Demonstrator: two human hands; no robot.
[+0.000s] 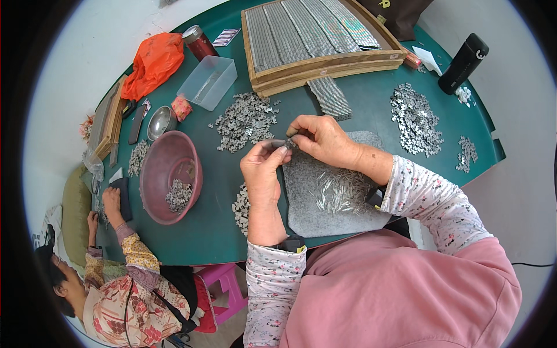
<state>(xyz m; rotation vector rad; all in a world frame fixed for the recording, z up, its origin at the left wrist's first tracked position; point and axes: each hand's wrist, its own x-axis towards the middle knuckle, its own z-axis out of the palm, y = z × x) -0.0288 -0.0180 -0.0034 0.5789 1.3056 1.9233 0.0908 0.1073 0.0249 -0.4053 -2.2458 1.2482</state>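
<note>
My left hand and my right hand meet above the top left of a grey felt mat. Between their pinched fingertips is a small dark metal piece, its details too small to make out. Loose thin metal pins lie on the mat below my right wrist. Just beyond my hands spreads a heap of small silvery metal pieces. A block of joined metal pieces leans on the table behind my right hand. Next to my left forearm lie more small pieces.
Stacked wooden trays with metal rows stand at the back. A pink basin, clear plastic box, red can and orange bag are left; a black bottle and metal heap right. A co-worker's hand works far left.
</note>
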